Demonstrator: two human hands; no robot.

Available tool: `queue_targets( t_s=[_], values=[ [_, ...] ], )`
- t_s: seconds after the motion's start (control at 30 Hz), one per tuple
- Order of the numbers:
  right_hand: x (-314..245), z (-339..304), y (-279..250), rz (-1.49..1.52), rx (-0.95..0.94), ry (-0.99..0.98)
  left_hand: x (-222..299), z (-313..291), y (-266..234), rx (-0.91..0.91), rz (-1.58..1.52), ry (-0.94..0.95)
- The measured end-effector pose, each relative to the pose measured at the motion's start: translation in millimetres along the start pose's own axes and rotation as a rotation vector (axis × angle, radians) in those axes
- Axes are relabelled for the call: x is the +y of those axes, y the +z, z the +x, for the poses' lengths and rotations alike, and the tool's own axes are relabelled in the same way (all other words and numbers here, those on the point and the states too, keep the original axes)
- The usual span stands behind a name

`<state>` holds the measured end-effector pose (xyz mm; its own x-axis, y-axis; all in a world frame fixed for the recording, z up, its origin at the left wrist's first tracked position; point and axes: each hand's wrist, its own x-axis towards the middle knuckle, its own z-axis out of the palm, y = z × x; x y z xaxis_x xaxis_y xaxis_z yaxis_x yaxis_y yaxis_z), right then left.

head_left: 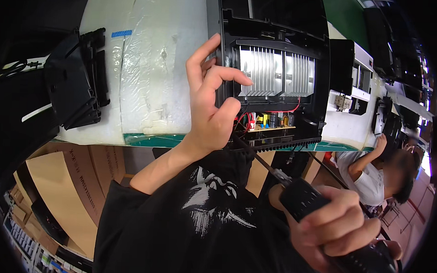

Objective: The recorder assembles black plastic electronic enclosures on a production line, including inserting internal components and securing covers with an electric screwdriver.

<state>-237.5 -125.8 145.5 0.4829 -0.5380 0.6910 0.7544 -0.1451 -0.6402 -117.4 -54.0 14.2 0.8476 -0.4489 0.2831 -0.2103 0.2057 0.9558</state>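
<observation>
A black appliance housing [321, 92] lies with its inside facing up on the bench in front of me. Within it sit a silver finned heat sink [266, 73] and, nearer to me, a circuit board [272, 126] with red wires. My left hand [212, 100] rests at the housing's left edge, fingers apart, its index finger reaching over the heat sink's left side. At the lower right, my right hand [338, 222] is wrapped round a black electric screwdriver [303, 199]. Its long thin shaft slants up and left to the housing's near edge; the tip is hard to make out.
The bench [157, 86] has a pale, plastic-covered top with a green front edge. Black plastic parts [76, 78] stand at its left. A black-and-white unit [360, 79] lies on the right, and a co-worker [371, 175] sits beyond it. Cardboard boxes [72, 194] are below the bench.
</observation>
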Motion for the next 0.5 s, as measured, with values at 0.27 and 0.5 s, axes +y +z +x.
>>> queue_targets(
  t_s=[0.27,0.5],
  values=[
    [-8.4,7.8,-8.1,-0.172,-0.284,0.347,1.2,1.8,2.0,-0.022,-0.026,-0.001],
    [3.2,0.1,-2.1,-0.256,-0.238,0.304,-1.1,1.6,3.9,-0.013,-0.028,0.008]
  ],
)
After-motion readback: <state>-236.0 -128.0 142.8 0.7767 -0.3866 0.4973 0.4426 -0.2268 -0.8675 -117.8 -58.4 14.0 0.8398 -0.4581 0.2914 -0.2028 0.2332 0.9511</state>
